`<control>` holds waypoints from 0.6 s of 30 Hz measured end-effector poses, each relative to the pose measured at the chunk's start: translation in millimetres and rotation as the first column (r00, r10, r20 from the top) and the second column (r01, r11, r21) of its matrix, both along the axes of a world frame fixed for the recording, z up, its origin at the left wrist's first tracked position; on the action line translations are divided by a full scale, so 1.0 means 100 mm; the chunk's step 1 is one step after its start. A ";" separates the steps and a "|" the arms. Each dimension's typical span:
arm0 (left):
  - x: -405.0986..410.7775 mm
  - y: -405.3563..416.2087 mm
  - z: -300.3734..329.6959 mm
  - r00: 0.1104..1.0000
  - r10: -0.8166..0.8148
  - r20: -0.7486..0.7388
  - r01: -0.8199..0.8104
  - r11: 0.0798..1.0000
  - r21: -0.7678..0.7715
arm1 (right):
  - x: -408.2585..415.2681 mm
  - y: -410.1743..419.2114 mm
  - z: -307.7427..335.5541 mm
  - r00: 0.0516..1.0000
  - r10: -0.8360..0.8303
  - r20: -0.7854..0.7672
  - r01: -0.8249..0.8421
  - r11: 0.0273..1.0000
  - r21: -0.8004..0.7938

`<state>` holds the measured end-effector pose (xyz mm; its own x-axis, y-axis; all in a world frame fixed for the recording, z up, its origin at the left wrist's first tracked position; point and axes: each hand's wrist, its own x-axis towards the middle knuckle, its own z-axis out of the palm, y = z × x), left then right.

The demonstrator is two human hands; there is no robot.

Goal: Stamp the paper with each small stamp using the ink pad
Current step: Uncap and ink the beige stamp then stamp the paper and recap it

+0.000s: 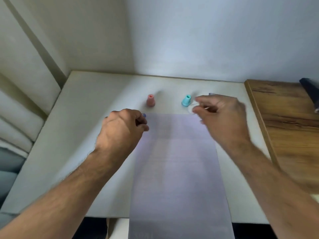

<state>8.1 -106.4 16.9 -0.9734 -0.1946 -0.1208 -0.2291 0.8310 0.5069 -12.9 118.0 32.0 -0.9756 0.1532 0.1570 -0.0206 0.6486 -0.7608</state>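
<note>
2 small stamps, pink stamp (150, 100) and teal stamp (186, 100), upright just beyond paper (177, 161). Probably light, rigid plastic; best pinched at narrow neck. Left hand (120, 128) curled around something small, unclear what. Right hand (222, 116) blurred, apparently pinching white object (190, 109) beside teal stamp.

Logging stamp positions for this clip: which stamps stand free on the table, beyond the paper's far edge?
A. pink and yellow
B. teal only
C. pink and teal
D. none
C: the pink stamp and teal stamp stand upright on the table, untouched beyond the paper.
</note>
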 end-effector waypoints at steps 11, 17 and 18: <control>-0.08 -0.11 -0.01 0.998 0.016 0.058 -0.014 0.999 -0.033 | 0.02 -0.87 -0.35 0.913 0.243 0.328 0.324 0.058 -0.944; -0.05 -0.10 -0.02 0.996 -0.011 0.093 0.019 0.997 -0.081 | -0.01 -0.93 -0.31 0.927 0.259 0.271 0.256 0.092 -0.962; -0.04 -0.09 -0.02 0.995 -0.020 0.096 0.028 0.996 -0.084 | -0.02 -0.93 -0.33 0.945 0.193 0.264 0.226 0.197 -0.954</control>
<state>4.1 -115.5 15.2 -0.9628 -0.1849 -0.1973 -0.2524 0.8760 0.4111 -15.3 25.4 -1.2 -0.9245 -0.0067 -0.3811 0.3064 -0.6078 -0.7326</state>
